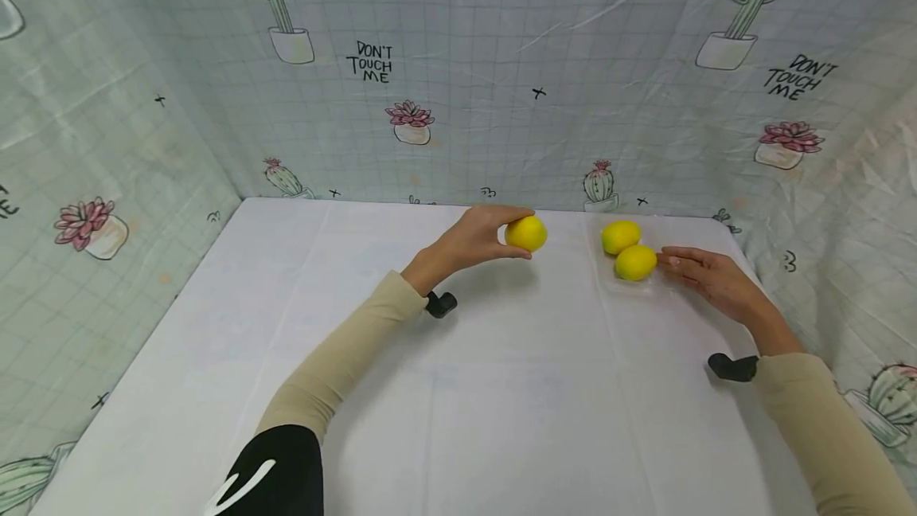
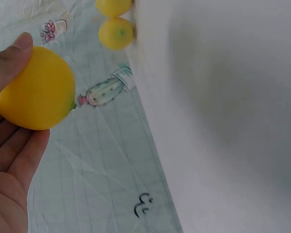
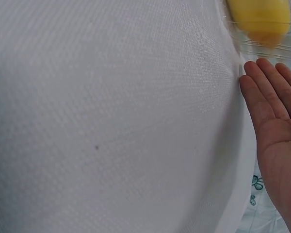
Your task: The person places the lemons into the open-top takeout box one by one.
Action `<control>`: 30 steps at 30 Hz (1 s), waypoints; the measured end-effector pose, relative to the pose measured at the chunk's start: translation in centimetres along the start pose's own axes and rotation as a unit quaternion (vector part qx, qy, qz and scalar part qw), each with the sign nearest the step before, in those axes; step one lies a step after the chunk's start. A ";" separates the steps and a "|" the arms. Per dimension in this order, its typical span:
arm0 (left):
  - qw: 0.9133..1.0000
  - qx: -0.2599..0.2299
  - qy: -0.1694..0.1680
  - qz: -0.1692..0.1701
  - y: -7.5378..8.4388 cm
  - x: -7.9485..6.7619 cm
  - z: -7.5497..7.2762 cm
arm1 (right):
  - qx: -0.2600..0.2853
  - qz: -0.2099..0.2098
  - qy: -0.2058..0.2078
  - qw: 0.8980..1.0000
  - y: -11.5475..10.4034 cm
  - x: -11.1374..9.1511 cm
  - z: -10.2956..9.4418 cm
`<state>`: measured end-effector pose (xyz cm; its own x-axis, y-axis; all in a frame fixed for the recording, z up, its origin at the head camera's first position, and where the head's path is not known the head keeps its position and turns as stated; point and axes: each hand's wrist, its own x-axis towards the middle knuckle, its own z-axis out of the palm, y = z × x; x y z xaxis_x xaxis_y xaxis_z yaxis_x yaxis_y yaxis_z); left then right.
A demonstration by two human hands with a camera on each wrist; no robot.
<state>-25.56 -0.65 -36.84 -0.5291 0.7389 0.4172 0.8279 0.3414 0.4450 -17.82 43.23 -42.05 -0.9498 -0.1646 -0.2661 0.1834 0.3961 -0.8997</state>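
My left hand (image 1: 473,239) holds a yellow lemon (image 1: 526,234) between thumb and fingers, raised above the white table. The left wrist view shows the thumb over one side of this lemon (image 2: 41,90) and the fingers along the other, its green tip pointing away from the palm. To the right, two more lemons, a rear one (image 1: 620,237) and a front one (image 1: 635,263), lie side by side in a clear see-through container (image 3: 276,52). My right hand (image 1: 709,281) has its fingers extended, fingertips right at the container's near side.
A white-covered table (image 1: 501,404) spreads under both arms. Behind and beside it hangs a grid-patterned cloth (image 1: 487,142) printed with cacti and lettering, meeting the table's back edge just behind the lemons. Black wrist mounts, such as the right one (image 1: 734,367), stick out near each cuff.
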 end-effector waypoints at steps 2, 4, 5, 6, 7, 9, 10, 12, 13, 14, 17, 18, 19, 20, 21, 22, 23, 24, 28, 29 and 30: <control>1.000 -0.001 -0.002 0.004 0.5 0.7 0.5 | 0.000 -0.002 0.002 1.000 0.1 0.0 0.0; 1.000 -0.003 -0.001 0.010 0.8 1.4 0.9 | 0.004 -0.004 0.004 1.000 0.1 0.0 -0.1; 1.000 -0.006 -0.001 0.012 1.0 1.7 1.2 | 0.003 -0.005 0.003 1.000 0.2 0.0 -0.1; 1.000 -0.006 -0.002 0.014 1.1 2.0 1.4 | 0.001 -0.007 0.001 1.000 0.2 -0.1 -0.1; 1.000 -0.008 -0.002 0.017 1.3 2.2 1.6 | 0.000 -0.009 -0.001 1.000 0.2 -0.1 -0.2; 1.000 -0.010 -0.004 0.022 1.6 2.7 2.0 | 0.000 -0.010 -0.004 1.000 0.2 -0.1 -0.3; 1.000 -0.011 -0.005 0.024 1.7 2.8 2.1 | -0.001 -0.010 -0.005 1.000 0.2 -0.1 -0.3; 1.000 -0.008 -0.009 0.026 1.9 3.1 2.3 | 0.001 -0.010 -0.006 1.000 0.2 -0.2 -0.3; 1.000 -0.010 -0.011 0.025 2.0 3.2 2.4 | 0.003 -0.008 -0.004 1.000 0.2 -0.1 -0.3; 1.000 -0.009 -0.013 0.025 2.1 3.2 2.5 | 0.005 -0.005 -0.002 1.000 0.3 -0.1 -0.3; 1.000 -0.008 -0.014 0.023 2.2 3.3 2.6 | 0.007 0.005 0.004 1.000 0.2 -0.1 -0.3; 1.000 -0.010 -0.014 0.022 2.2 3.4 2.6 | 0.005 0.007 0.004 1.000 0.2 -0.2 -0.3; 1.000 -0.009 -0.015 0.021 2.2 3.4 2.6 | 0.004 0.010 0.005 1.000 0.1 -0.2 -0.3; 1.000 -0.008 -0.015 0.020 2.3 3.4 2.5 | 0.002 0.013 0.006 1.000 0.1 -0.3 -0.3; 1.000 -0.010 -0.014 0.020 2.3 3.4 2.5 | 0.000 0.014 0.007 1.000 0.0 -0.3 -0.3; 1.000 -0.012 -0.014 0.018 2.4 3.4 2.5 | -0.003 0.015 0.008 1.000 0.0 -0.4 -0.3; 1.000 -0.015 -0.013 0.018 2.4 3.4 2.5 | -0.004 0.015 0.008 1.000 -0.1 -0.4 -0.2; 1.000 -0.017 -0.012 0.017 2.4 3.4 2.5 | -0.006 0.013 0.006 1.000 -0.1 -0.4 -0.2; 1.000 -0.023 -0.008 0.015 2.4 3.6 2.6 | -0.003 0.010 0.004 1.000 -0.1 -0.3 -0.1; 1.000 -0.022 -0.007 0.016 2.4 3.6 2.7 | 0.000 0.010 0.003 1.000 -0.1 -0.3 -0.1; 1.000 -0.022 -0.006 0.016 2.4 3.7 2.7 | 0.000 0.007 0.000 1.000 0.0 -0.3 -0.1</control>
<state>-25.01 4.46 -36.34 -0.4996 0.7565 0.4221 0.8353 0.2914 0.4662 -17.62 43.36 -41.92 -0.9474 -0.1584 -0.2781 0.1962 0.3989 -0.8957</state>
